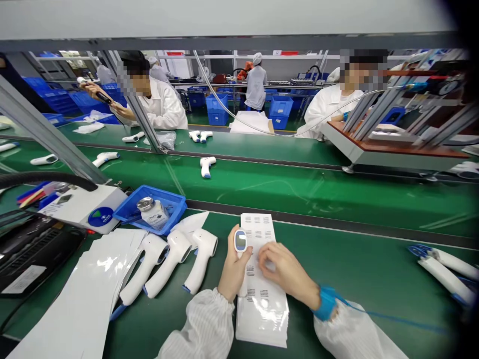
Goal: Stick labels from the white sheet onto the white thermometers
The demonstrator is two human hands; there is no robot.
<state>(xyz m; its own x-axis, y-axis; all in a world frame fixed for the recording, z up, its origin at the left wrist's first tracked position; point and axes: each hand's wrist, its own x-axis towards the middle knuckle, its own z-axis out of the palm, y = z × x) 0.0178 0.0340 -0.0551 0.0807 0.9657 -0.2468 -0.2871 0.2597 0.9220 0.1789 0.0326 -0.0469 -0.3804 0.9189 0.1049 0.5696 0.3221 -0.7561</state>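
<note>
On the green belt (374, 269), a white thermometer (240, 242) is held in the left hand (235, 264); labels (261, 319) are pressed by the spread right hand (286, 274).

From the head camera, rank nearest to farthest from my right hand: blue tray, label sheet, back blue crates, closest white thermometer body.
From the right hand:
1. Label sheet, under the hand, touching it.
2. White thermometer body, on the belt to the left.
3. Blue plastic tray, farther left.
4. Blue crates, far back, beyond the conveyors.
</note>
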